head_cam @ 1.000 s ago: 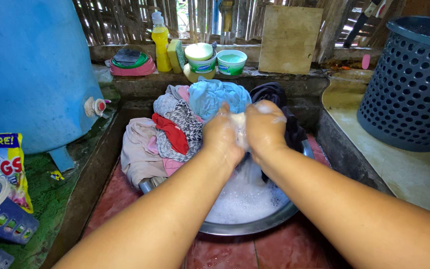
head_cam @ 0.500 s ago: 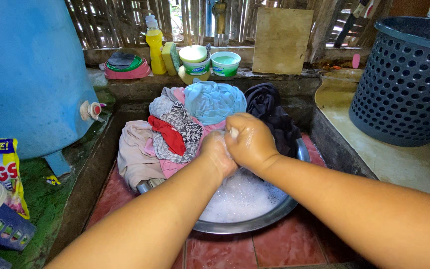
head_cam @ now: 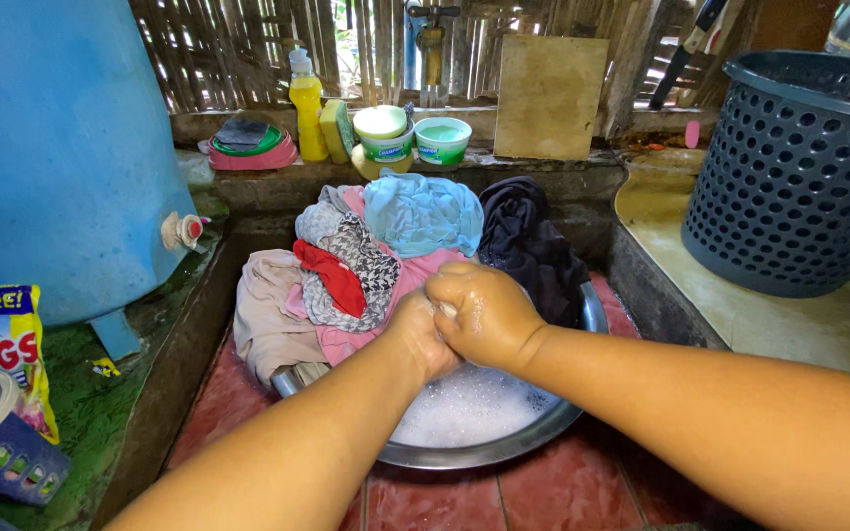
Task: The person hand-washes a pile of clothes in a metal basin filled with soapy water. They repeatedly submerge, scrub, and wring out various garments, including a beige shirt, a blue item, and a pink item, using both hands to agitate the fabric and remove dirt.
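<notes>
1. white, soapy scrap of cloth (head_cam: 448,309), barely showing, squeezed between both fists over the middle of the basin.
2. right hand (head_cam: 479,313) curled tight over the cloth, knuckles wet and up.
3. left hand (head_cam: 417,336) clenched just beneath and pressed against the right, gripping the same cloth.
4. round metal basin (head_cam: 484,450) under the hands, foamy water (head_cam: 469,405) inside, set on red tiles (head_cam: 553,497).
5. heaped on the far rim: light blue garment (head_cam: 423,212), black garment (head_cam: 528,241), red piece (head_cam: 332,277), patterned grey cloth (head_cam: 366,265), pink cloth (head_cam: 400,285), beige cloth (head_cam: 266,313) drooping over the left edge.
6. behind, on a ledge: yellow bottle (head_cam: 305,106), 2 green-and-white tubs (head_cam: 410,138), sponge (head_cam: 334,128), pink dish (head_cam: 248,147), wooden board (head_cam: 548,96) leaning upright.
7. far left: big blue drum (head_cam: 51,147) with tap, detergent packet (head_cam: 2,339).
8. far right: dark perforated laundry basket (head_cam: 799,177) on a counter (head_cam: 789,315).
</notes>
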